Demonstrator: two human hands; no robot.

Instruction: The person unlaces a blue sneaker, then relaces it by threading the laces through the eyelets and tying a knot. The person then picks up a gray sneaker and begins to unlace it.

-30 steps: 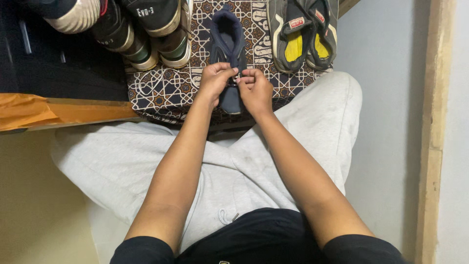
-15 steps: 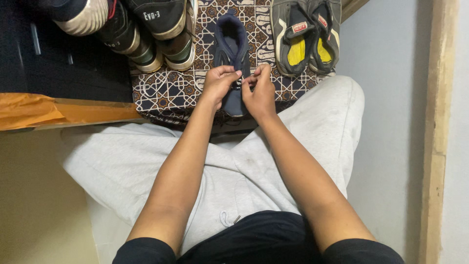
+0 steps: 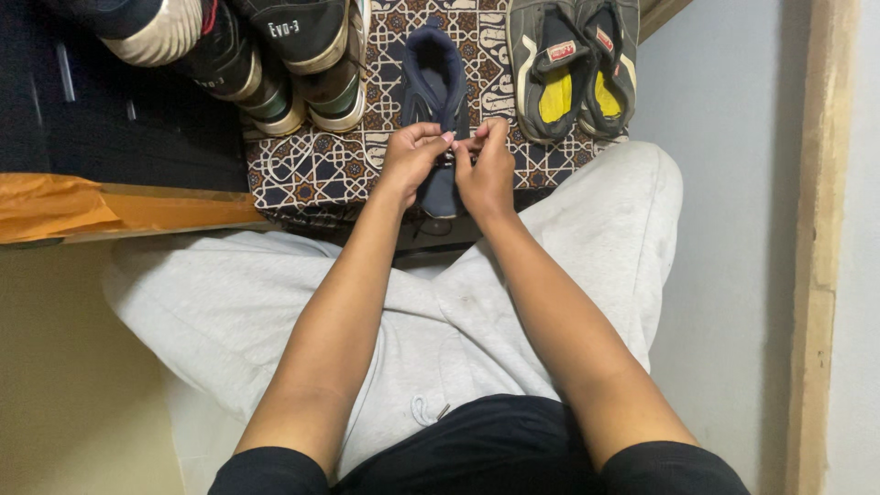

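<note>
Our left hand (image 3: 410,158) and right hand (image 3: 486,170) both pinch the lace (image 3: 448,156) of the navy shoe (image 3: 435,92). We judge a loose pinch could let it slip.

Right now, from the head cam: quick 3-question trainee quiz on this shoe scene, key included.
1. True or false: both hands meet over the navy shoe.
2. Which lies to the person's right of it? A) grey pair with yellow insoles B) orange bag C) black trainers
3. What does the navy shoe rest on?

Key
1. True: left hand and right hand pinch at its laces, fingertips together.
2. A, the grey pair.
3. The patterned cloth.
</note>
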